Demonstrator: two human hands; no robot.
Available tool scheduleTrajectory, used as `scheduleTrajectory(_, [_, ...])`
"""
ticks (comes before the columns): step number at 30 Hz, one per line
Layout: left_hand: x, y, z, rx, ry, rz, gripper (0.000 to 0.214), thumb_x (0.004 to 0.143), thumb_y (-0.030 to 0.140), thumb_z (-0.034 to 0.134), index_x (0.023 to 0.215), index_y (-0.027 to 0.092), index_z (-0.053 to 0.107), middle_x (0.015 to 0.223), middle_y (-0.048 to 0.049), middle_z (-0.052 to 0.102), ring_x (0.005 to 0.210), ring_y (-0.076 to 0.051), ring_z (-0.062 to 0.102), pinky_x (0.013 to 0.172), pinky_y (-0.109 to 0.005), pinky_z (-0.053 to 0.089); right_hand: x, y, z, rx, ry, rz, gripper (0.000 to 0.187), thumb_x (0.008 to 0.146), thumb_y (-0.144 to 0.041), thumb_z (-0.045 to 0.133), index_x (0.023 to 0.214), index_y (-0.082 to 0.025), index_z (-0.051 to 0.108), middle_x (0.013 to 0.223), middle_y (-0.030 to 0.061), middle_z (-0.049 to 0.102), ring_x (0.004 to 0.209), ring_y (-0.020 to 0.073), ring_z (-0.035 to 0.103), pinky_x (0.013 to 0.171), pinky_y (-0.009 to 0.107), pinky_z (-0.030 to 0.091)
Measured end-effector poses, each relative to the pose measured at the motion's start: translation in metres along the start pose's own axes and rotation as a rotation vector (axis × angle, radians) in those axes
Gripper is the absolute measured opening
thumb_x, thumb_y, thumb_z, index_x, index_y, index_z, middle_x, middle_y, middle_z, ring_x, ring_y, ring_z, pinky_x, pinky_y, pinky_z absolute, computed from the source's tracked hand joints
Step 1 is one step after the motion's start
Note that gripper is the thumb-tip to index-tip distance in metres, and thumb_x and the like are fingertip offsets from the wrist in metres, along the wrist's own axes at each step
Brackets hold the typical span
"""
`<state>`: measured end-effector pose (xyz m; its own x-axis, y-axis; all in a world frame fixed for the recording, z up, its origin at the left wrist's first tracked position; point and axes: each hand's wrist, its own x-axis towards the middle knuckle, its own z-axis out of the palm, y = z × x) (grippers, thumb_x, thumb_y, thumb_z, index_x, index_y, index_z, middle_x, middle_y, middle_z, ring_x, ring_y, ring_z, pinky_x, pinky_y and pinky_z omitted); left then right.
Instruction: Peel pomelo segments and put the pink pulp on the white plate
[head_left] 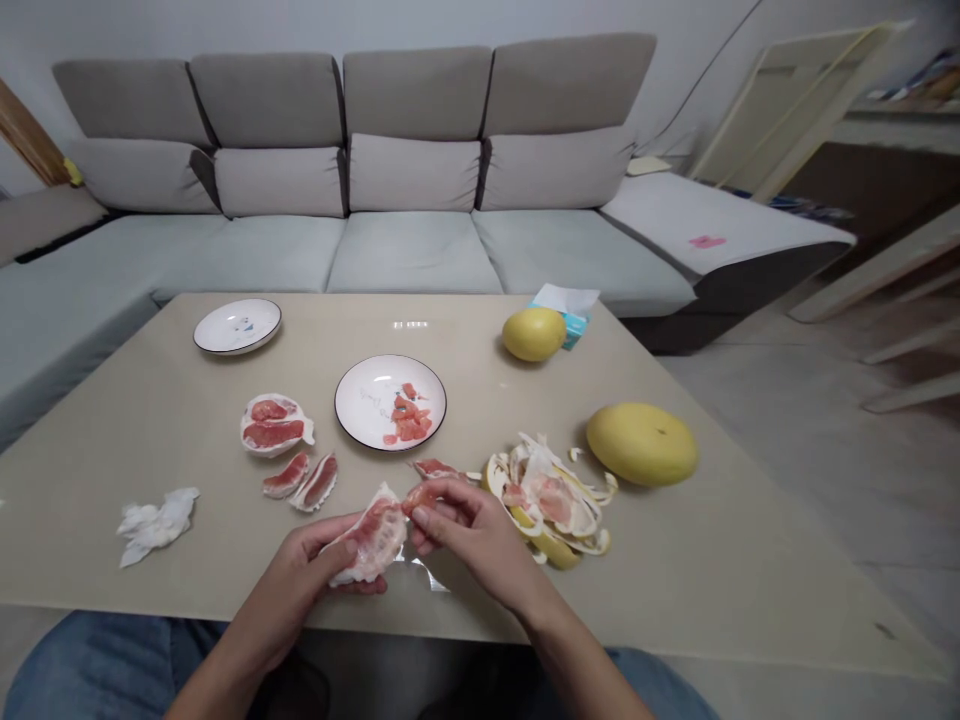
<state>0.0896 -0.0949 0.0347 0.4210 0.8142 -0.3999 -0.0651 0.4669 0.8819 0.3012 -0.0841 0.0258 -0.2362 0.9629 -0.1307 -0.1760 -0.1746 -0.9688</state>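
My left hand is closed on a pomelo segment, its white membrane spread and red flesh showing. At the segment's right edge, my right hand pinches a piece of red pomelo flesh. Just beyond my right fingers lies another pomelo segment. A white plate with a dark rim holds small red pulp pieces. Left of it are a partly peeled pomelo chunk and two loose segments. Pomelo peel is piled right of my right hand.
Two whole yellow pomelos, a near one and a far one, stand on the right, the far one by a tissue pack. A second plate sits far left. Crumpled tissue lies near left. Behind the table is a sofa.
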Motion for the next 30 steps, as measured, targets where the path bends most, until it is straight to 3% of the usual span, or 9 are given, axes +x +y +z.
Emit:
scheduleTrajectory(4, [0.004, -0.007, -0.011, 0.202, 0.114, 0.057, 0.04, 0.089, 0.038, 0.054, 0.126, 0.023, 0.063, 0.113, -0.0082, 0.071, 0.095, -0.025, 0.066, 0.088, -0.041, 0.054, 0.0, -0.005, -0.009, 0.041, 0.078, 0.011, 0.024, 0.076, -0.039, 0.073, 0.086, -0.018, 0.067, 0.085, 0.0022, 0.065, 0.066, 0.0122, 0.064, 0.063, 0.026, 0.057])
scheduleTrajectory(7, [0.013, -0.023, -0.019, 0.619, 0.28, 0.291, 0.036, 0.088, 0.034, 0.052, 0.117, 0.022, 0.069, 0.121, -0.0103, 0.065, 0.116, -0.028, 0.057, 0.101, -0.044, 0.045, -0.001, -0.005, -0.011, -0.03, 0.087, 0.043, 0.026, 0.074, -0.035, 0.074, 0.093, -0.019, 0.066, 0.083, 0.0014, 0.066, 0.067, 0.0126, 0.064, 0.067, 0.028, 0.056])
scheduleTrajectory(11, [0.023, -0.051, -0.02, 0.964, 0.341, 0.408, 0.041, 0.091, 0.026, 0.041, 0.125, 0.019, 0.063, 0.113, -0.0137, 0.061, 0.106, -0.024, 0.061, 0.094, -0.04, 0.05, -0.001, 0.001, -0.01, -0.15, 0.051, 0.057, 0.027, 0.075, -0.028, 0.071, 0.1, -0.02, 0.065, 0.065, -0.0027, 0.063, 0.064, 0.0143, 0.062, 0.067, 0.03, 0.053])
scheduleTrajectory(16, [0.02, -0.052, -0.013, 1.211, 0.281, 0.276, 0.043, 0.094, 0.031, 0.04, 0.135, 0.026, 0.051, 0.117, -0.0124, 0.058, 0.093, -0.023, 0.067, 0.083, -0.04, 0.055, -0.001, 0.003, -0.006, -0.191, 0.077, 0.019, 0.028, 0.075, -0.024, 0.069, 0.102, -0.021, 0.065, 0.069, -0.0021, 0.064, 0.065, 0.0149, 0.063, 0.067, 0.03, 0.053])
scheduleTrajectory(18, [0.018, -0.042, -0.013, 1.314, 0.288, 0.197, 0.042, 0.092, 0.039, 0.045, 0.132, 0.027, 0.054, 0.121, -0.0141, 0.057, 0.085, -0.026, 0.069, 0.074, -0.043, 0.057, -0.003, 0.002, -0.004, -0.241, 0.095, 0.014, 0.03, 0.074, -0.021, 0.068, 0.104, -0.021, 0.065, 0.071, -0.0019, 0.064, 0.065, 0.0146, 0.063, 0.065, 0.028, 0.052])
scheduleTrajectory(20, [0.017, -0.031, -0.013, 1.393, 0.354, 0.233, 0.039, 0.09, 0.041, 0.05, 0.122, 0.024, 0.061, 0.127, -0.0173, 0.056, 0.098, -0.033, 0.066, 0.08, -0.049, 0.055, -0.004, 0.001, -0.001, -0.295, 0.1, 0.003, 0.032, 0.073, -0.018, 0.068, 0.104, -0.021, 0.066, 0.075, -0.0009, 0.065, 0.068, 0.0142, 0.063, 0.066, 0.028, 0.052])
scheduleTrajectory(24, [0.015, -0.014, -0.006, 1.162, 0.403, 0.479, 0.034, 0.086, 0.035, 0.058, 0.117, 0.023, 0.066, 0.132, -0.0153, 0.057, 0.126, -0.035, 0.05, 0.102, -0.052, 0.044, -0.007, 0.0, 0.005, -0.337, 0.097, -0.039, 0.033, 0.073, -0.017, 0.069, 0.106, -0.021, 0.065, 0.084, 0.0015, 0.068, 0.074, 0.0146, 0.064, 0.064, 0.025, 0.052])
scheduleTrajectory(27, [0.014, -0.008, 0.006, 0.648, 0.188, 0.369, 0.036, 0.086, 0.032, 0.058, 0.121, 0.024, 0.063, 0.119, -0.0117, 0.066, 0.104, -0.025, 0.066, 0.088, -0.036, 0.056, -0.008, 0.002, 0.009, -0.339, 0.076, -0.078, 0.035, 0.075, -0.017, 0.068, 0.109, -0.022, 0.06, 0.088, 0.0017, 0.071, 0.074, 0.0144, 0.066, 0.063, 0.025, 0.053])
scheduleTrajectory(30, [0.017, -0.009, 0.014, 0.311, 0.138, 0.283, 0.03, 0.082, 0.031, 0.065, 0.109, 0.02, 0.069, 0.107, -0.0096, 0.07, 0.092, -0.022, 0.069, 0.083, -0.032, 0.058, -0.009, 0.005, 0.012, -0.352, 0.069, -0.115, 0.036, 0.076, -0.017, 0.068, 0.11, -0.024, 0.056, 0.089, 0.0014, 0.072, 0.071, 0.0138, 0.067, 0.062, 0.025, 0.054])
